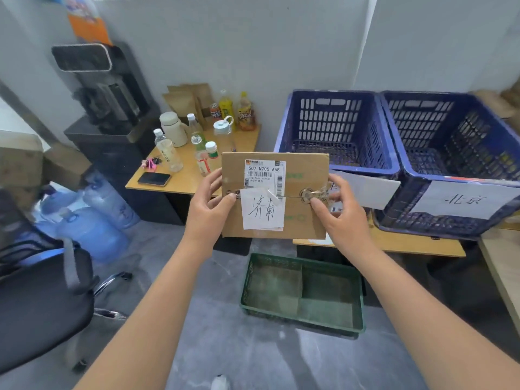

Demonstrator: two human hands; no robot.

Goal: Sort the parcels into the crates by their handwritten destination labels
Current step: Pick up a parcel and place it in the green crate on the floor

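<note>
**Figure: Parcel held up for label reading before sorting**

A flat cardboard parcel (274,195) is held in mid-air, between the viewer and the crates, by both hands. The left hand (209,205) pinches the left edge, thumb on the front face; the right hand (342,209) pinches the right edge in the same way. Each grip is therefore closed on the parcel. The edge hold leaves the middle of the face uncovered, and the face is turned toward the camera, presumably so that the writing can be read.

Taped to the centre is a white handwritten label (263,211) reading 济南; above it sits a printed shipping label (264,174). Behind the parcel, two blue crates stand side by side on a wooden surface (394,244). The left blue crate (334,128) carries a white tag (365,190) largely hidden by the parcel and right hand, so its text cannot be read. The right blue crate (455,153) bears a paper tag (464,199) reading 北京. Since that tag differs from the parcel's label, the left crate is the likelier destination, though this remains a judgement.

On the floor below lies a shallow green crate (304,294) with flat cardboard pieces inside, possibly the supply of unsorted parcels. To the left, a second surface (180,175) holds bottles and a phone (154,179).
</note>
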